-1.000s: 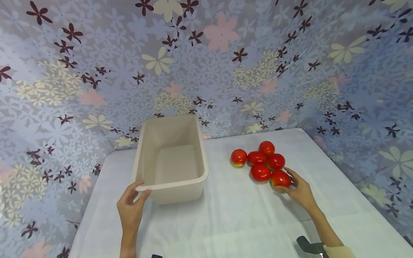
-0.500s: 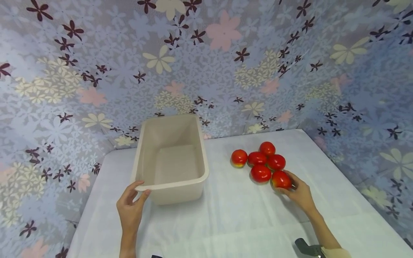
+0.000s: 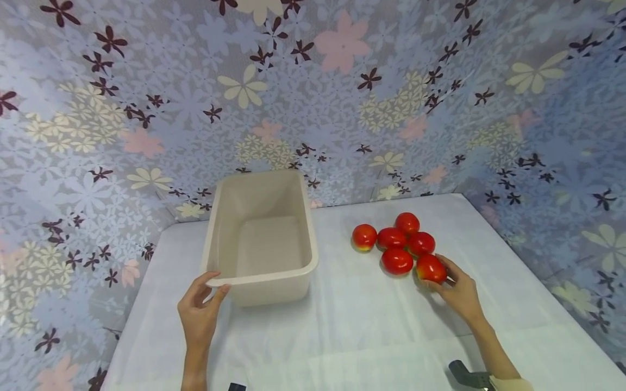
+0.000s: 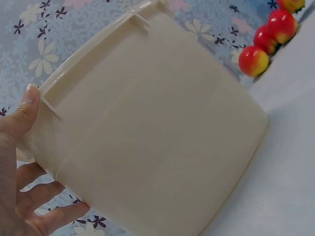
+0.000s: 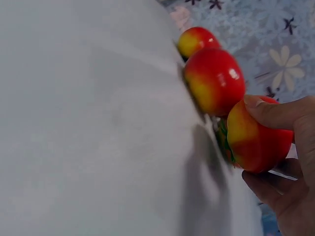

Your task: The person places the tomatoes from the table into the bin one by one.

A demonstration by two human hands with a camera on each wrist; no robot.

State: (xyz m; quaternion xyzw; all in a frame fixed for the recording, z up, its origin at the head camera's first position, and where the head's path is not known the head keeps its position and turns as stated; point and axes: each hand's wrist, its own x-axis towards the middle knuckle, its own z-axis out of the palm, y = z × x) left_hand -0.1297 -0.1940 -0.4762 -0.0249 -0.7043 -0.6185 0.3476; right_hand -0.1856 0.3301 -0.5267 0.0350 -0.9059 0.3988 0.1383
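My left hand grips the near left corner of a beige plastic bin, thumb on the outside of its rim. In the left wrist view the bin's outer wall fills the middle, with the thumb and fingers around its edge. On the right, my right hand pinches a red and yellow tomato between thumb and fingers. The right wrist view has this held tomato close beside another tomato, with a shadow under the hand. Several more tomatoes lie grouped just left of it.
A white cloth covers the table. Flowered fabric hangs along the back and both sides. A dark grey strap piece sits at the right wrist. The bin stands left of the tomatoes, with white cloth between them.
The tomato in my right hand has shifted slightly right, opening a small gap from the tomato on its left. The left hand stays on the bin's corner.
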